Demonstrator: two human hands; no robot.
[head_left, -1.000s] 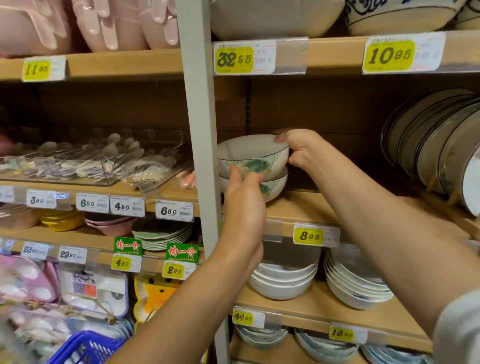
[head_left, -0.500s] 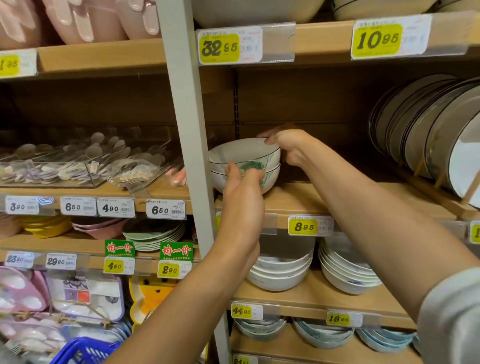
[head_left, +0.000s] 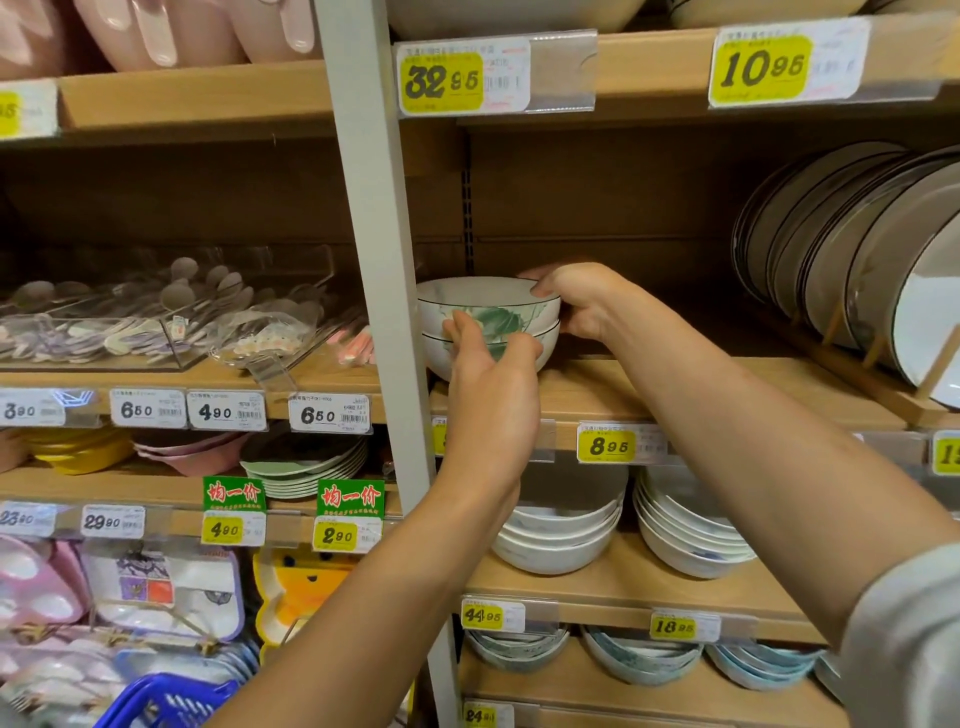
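Spoons (head_left: 182, 296) lie in a clear tray (head_left: 174, 358) at far left, beyond a grey post (head_left: 371, 249). Just right of the post, two bowls sit nested on the wooden shelf (head_left: 613, 387). The top bowl (head_left: 483, 304) (white, green leaf print, thin dark rim line) rests level inside the lower bowl (head_left: 548, 345). The left hand (head_left: 491, 395) reaches up from below, its thumb and curled fingertips holding the top bowl's near wall at the seam between the two. The right hand (head_left: 582, 301) grips the same bowl's right rim, fingers curled around it. A yellow 8.95 tag (head_left: 607, 446) sits on the shelf edge. Plates (head_left: 841, 249) stand on edge at far right.
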